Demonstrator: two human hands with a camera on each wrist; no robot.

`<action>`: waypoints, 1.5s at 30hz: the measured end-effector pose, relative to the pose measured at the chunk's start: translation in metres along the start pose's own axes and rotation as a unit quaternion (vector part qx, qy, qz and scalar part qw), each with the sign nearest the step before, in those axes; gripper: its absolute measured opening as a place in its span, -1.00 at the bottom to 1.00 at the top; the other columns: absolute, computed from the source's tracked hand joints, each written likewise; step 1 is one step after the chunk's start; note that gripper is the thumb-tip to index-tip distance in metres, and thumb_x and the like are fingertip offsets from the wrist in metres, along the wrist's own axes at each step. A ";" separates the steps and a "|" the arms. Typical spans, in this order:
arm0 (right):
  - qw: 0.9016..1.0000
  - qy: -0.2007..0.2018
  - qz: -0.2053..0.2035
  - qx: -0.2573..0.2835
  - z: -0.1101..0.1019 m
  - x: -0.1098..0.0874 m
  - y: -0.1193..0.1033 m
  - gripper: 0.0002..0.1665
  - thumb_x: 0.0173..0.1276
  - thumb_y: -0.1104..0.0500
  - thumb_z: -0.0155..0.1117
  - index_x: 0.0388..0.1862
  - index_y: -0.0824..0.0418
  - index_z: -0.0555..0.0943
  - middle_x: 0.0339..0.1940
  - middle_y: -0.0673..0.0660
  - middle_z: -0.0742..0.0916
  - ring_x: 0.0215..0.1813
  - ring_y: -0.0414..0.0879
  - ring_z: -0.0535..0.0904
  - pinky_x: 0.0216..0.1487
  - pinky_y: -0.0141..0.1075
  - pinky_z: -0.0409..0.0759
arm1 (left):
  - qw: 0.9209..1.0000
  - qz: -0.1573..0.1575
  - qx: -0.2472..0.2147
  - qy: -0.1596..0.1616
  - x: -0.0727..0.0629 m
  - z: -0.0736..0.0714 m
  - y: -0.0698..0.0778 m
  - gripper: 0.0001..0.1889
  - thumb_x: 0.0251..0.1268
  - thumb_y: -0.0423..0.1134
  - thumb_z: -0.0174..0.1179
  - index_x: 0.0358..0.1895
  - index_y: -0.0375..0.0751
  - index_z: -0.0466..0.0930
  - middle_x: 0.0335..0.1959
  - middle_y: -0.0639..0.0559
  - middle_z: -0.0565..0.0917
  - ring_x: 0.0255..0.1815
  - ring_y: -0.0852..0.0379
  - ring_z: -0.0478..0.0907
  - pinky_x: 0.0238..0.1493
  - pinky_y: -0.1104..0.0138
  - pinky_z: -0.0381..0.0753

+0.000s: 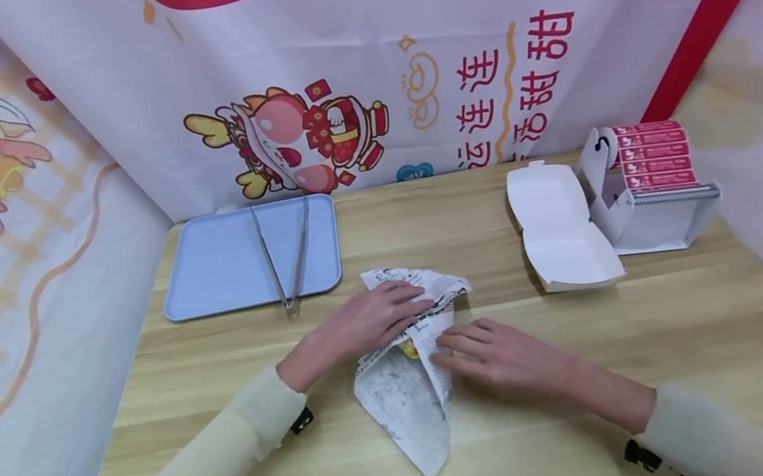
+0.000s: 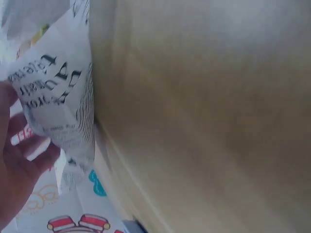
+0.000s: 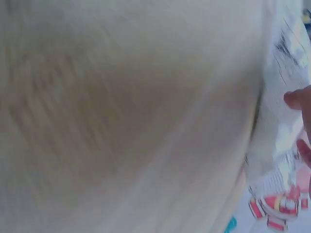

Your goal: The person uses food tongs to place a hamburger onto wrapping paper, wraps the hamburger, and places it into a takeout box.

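Observation:
A sheet of newsprint-patterned wrapping paper (image 1: 405,416) lies partly folded on the table, its long point towards the near side. Through a gap in the folds shows a small yellow piece of food (image 1: 408,349); the rest of it is covered. Across the upper folds rests my left hand (image 1: 377,317), its fingers stretched to the right. My right hand (image 1: 506,358) touches the paper's right side with extended fingertips. Printed lettering on the paper (image 2: 53,92) shows beside the left fingers in the left wrist view. In the right wrist view, only some right fingers (image 3: 303,104) appear.
A blue tray (image 1: 219,267) stands at the back left with metal tongs (image 1: 299,269) lying across it. At the back right are an opened white takeaway box (image 1: 567,250) and a dispenser (image 1: 668,216) holding a roll of red labels (image 1: 655,154). Printed cloth hangs behind the wooden table (image 1: 237,458).

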State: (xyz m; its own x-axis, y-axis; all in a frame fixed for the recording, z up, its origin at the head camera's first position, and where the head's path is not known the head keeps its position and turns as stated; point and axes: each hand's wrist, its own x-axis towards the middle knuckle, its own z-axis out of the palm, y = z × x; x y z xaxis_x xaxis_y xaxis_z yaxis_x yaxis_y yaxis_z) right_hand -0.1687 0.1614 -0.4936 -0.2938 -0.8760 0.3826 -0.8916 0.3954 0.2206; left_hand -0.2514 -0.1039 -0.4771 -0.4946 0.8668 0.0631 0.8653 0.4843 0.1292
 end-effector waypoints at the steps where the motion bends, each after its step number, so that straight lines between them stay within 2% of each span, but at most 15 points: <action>1: 1.000 -0.008 -0.002 -0.010 0.002 0.002 -0.003 -0.48 0.69 0.11 -0.39 0.36 0.10 0.47 0.23 0.15 0.65 0.26 0.02 0.55 0.15 -0.11 0.61 | 1.000 -0.006 0.008 0.009 0.000 0.001 0.001 -0.57 0.59 -0.08 -0.05 0.44 0.13 0.40 0.42 0.03 0.49 0.45 0.00 0.38 0.41 0.15 0.47; 5: 0.999 -0.014 0.003 -0.046 0.010 0.006 -0.007 -0.46 0.68 0.16 -0.50 0.29 0.03 0.47 0.17 0.13 0.61 0.22 0.03 0.51 0.08 -0.12 0.56 | 0.998 -0.009 0.039 0.049 0.003 0.004 0.007 -0.58 0.60 -0.09 -0.07 0.43 0.07 0.42 0.38 -0.03 0.53 0.39 -0.05 0.44 0.34 0.14 0.54; 8: 0.999 -0.007 0.004 -0.053 0.013 0.010 -0.008 -0.48 0.67 0.21 -0.50 0.21 0.04 0.47 0.15 0.11 0.60 0.21 0.03 0.50 0.05 -0.14 0.56 | 0.996 -0.008 0.060 0.061 0.006 0.003 0.008 -0.57 0.60 -0.11 -0.07 0.42 0.01 0.42 0.36 -0.07 0.54 0.37 -0.08 0.46 0.37 0.13 0.51; 11: 0.998 0.005 0.000 -0.058 0.014 0.013 -0.008 -0.51 0.67 0.23 -0.47 0.15 0.07 0.49 0.13 0.10 0.61 0.18 0.01 0.52 0.01 -0.17 0.58 | 0.997 -0.008 0.061 0.043 0.006 0.001 0.008 -0.51 0.58 -0.03 -0.05 0.47 0.00 0.35 0.43 -0.05 0.47 0.43 -0.08 0.39 0.45 0.12 0.41; 14: 0.998 0.024 0.003 -0.058 0.018 0.013 -0.007 -0.50 0.67 0.22 -0.46 0.13 0.08 0.52 0.10 0.09 0.65 0.15 -0.01 0.55 -0.03 -0.18 0.58 | 0.999 -0.002 0.042 0.010 0.003 -0.001 0.009 -0.32 0.48 0.17 0.02 0.55 -0.02 0.19 0.53 -0.07 0.33 0.53 -0.09 0.26 0.53 0.08 0.29; 17: 0.998 0.044 0.008 -0.053 0.021 0.011 -0.005 -0.49 0.67 0.21 -0.45 0.11 0.10 0.55 0.07 0.10 0.68 0.13 0.00 0.58 -0.04 -0.18 0.59 | 1.000 -0.001 0.021 -0.001 0.002 0.000 0.011 -0.14 0.34 0.28 0.12 0.59 -0.04 0.08 0.57 -0.08 0.23 0.57 -0.10 0.17 0.55 0.03 0.23; 25: 0.999 0.043 0.023 -0.020 0.021 0.013 -0.006 -0.64 0.55 0.21 -0.22 0.07 0.14 0.54 0.09 0.16 0.66 0.15 0.07 0.56 0.08 -0.13 0.60 | 0.999 -0.019 0.024 0.034 0.001 0.003 0.016 -0.21 0.30 0.08 0.27 0.54 -0.05 0.19 0.53 -0.09 0.31 0.53 -0.10 0.24 0.47 -0.01 0.35; 30: 0.998 0.054 0.020 -0.026 0.021 0.013 -0.007 -0.57 0.61 0.23 -0.36 -0.09 0.19 0.55 0.00 0.16 0.66 0.10 0.09 0.58 0.09 -0.14 0.64 | 0.996 -0.023 0.044 0.068 0.001 0.006 0.017 -0.30 0.29 -0.02 0.30 0.48 -0.03 0.31 0.48 -0.08 0.40 0.48 -0.09 0.32 0.35 0.01 0.49; 33: 0.998 0.061 0.013 -0.027 0.022 0.014 -0.007 -0.53 0.61 0.26 -0.40 -0.17 0.20 0.56 -0.04 0.14 0.66 0.07 0.08 0.58 0.10 -0.16 0.64 | 0.994 -0.018 0.051 0.094 0.000 0.010 0.019 -0.36 0.27 -0.07 0.32 0.43 -0.01 0.39 0.44 -0.08 0.45 0.45 -0.09 0.35 0.34 0.02 0.51; 36: 0.998 0.060 0.010 -0.014 0.023 0.013 -0.007 -0.63 0.55 0.30 -0.27 -0.21 0.20 0.56 -0.06 0.14 0.66 0.06 0.07 0.58 0.10 -0.18 0.64 | 0.992 -0.016 0.057 0.110 -0.002 0.014 0.020 -0.38 0.27 -0.08 0.33 0.41 0.01 0.42 0.43 -0.08 0.46 0.43 -0.08 0.36 0.33 0.04 0.51; 39: 0.998 0.050 0.025 0.020 0.024 0.012 -0.006 -0.80 0.38 0.34 0.02 -0.13 0.19 0.58 -0.01 0.15 0.65 0.09 0.06 0.56 0.11 -0.18 0.65 | 0.991 -0.024 0.066 0.113 -0.004 0.017 0.021 -0.38 0.29 -0.07 0.33 0.42 0.06 0.42 0.41 -0.11 0.45 0.40 -0.07 0.37 0.29 0.08 0.53; 42: 0.997 0.037 0.050 0.052 0.023 0.011 -0.005 -0.60 0.16 0.36 0.28 0.02 0.19 0.57 0.08 0.17 0.63 0.13 0.06 0.55 0.11 -0.18 0.66 | 0.991 -0.030 0.077 0.106 -0.005 0.016 0.021 -0.39 0.29 -0.04 0.33 0.41 0.11 0.42 0.30 -0.10 0.47 0.28 -0.03 0.40 0.19 0.16 0.56; 43: 0.996 0.030 0.057 0.055 0.023 0.012 -0.005 -0.53 0.12 0.37 0.31 0.07 0.19 0.56 0.11 0.17 0.62 0.14 0.05 0.54 0.12 -0.18 0.66 | 0.991 -0.030 0.080 0.104 -0.005 0.015 0.021 -0.39 0.29 -0.03 0.33 0.41 0.12 0.42 0.25 -0.09 0.48 0.24 -0.02 0.41 0.15 0.19 0.56; 45: 0.996 0.022 0.061 0.055 0.023 0.013 -0.004 -0.51 0.13 0.38 0.33 0.10 0.20 0.56 0.12 0.17 0.63 0.15 0.04 0.55 0.12 -0.19 0.66 | 0.991 -0.026 0.085 0.099 -0.006 0.013 0.020 -0.39 0.28 -0.03 0.34 0.40 0.12 0.43 0.18 -0.07 0.51 0.17 0.00 0.43 0.09 0.22 0.56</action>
State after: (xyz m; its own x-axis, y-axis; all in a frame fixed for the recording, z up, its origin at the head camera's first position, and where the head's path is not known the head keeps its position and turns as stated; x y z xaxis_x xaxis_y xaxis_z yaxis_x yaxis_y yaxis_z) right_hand -0.1771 0.1423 -0.5103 -0.3887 -0.8095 0.4401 -0.8834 0.4631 0.0716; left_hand -0.2301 -0.0978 -0.4882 -0.5313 0.8075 0.2563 0.8306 0.5560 -0.0302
